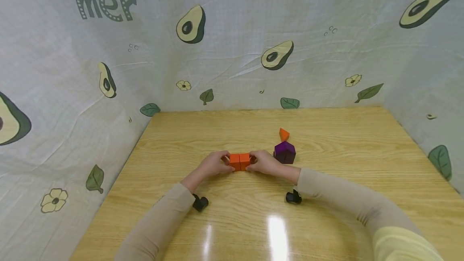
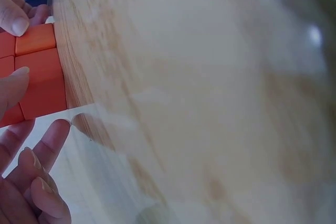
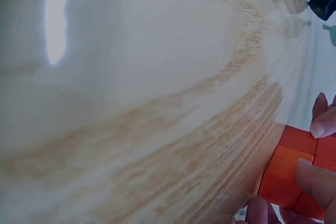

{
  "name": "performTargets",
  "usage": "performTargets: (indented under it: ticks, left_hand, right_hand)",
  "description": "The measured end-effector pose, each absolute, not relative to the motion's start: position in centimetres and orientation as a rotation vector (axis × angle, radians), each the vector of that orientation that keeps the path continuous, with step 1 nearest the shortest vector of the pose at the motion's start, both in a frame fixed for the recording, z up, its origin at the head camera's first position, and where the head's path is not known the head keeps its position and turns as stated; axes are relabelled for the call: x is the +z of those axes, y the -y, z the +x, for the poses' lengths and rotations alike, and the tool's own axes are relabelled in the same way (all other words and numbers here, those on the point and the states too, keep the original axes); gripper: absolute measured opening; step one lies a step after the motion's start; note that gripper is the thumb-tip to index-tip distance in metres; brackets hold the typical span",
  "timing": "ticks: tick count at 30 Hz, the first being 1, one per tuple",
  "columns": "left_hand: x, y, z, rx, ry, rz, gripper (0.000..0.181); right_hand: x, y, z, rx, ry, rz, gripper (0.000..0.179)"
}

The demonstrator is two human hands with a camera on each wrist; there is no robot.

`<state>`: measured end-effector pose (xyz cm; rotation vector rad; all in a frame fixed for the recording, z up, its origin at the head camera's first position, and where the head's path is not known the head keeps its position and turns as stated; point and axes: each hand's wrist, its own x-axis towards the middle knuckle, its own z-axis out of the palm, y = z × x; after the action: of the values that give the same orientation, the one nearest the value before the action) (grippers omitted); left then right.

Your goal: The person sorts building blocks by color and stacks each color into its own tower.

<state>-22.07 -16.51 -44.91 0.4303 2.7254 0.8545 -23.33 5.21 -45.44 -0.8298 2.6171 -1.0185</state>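
Two orange blocks (image 1: 240,162) stand side by side on the table, their near faces meeting at a thin seam. The left hand (image 1: 216,163) grips them from the left, with its thumb (image 2: 13,93) against the orange face in the left wrist view. From the right, the right hand (image 1: 264,162) pinches the other end, its thumb (image 3: 315,179) lying on the orange surface in the right wrist view. Further seams across the orange pieces (image 2: 43,85) show up close. Parts of the blocks are hidden behind the fingers.
Just beyond the right hand sits a dark purple block (image 1: 284,153) with a pointed top. Behind it lies a small orange pointed piece (image 1: 284,134). Black wrist devices (image 1: 293,197) hang by both sleeves. A patterned cloth (image 1: 232,51) borders the wooden table (image 1: 203,132) at the back and sides.
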Motion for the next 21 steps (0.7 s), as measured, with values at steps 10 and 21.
performTargets:
  ticks: [10, 21]
  left_hand:
    - [-45.1, 16.6, -22.3, 0.843, -2.727, 0.445, 0.032]
    - [-45.0, 16.5, -22.1, 0.842, -2.743, 0.452, 0.035]
  right_hand:
    - [-45.0, -5.1, -23.3, -0.984, -2.627, -0.754, 0.052]
    - [-37.9, -7.4, -24.5, -1.126, -2.690, -0.707, 0.064]
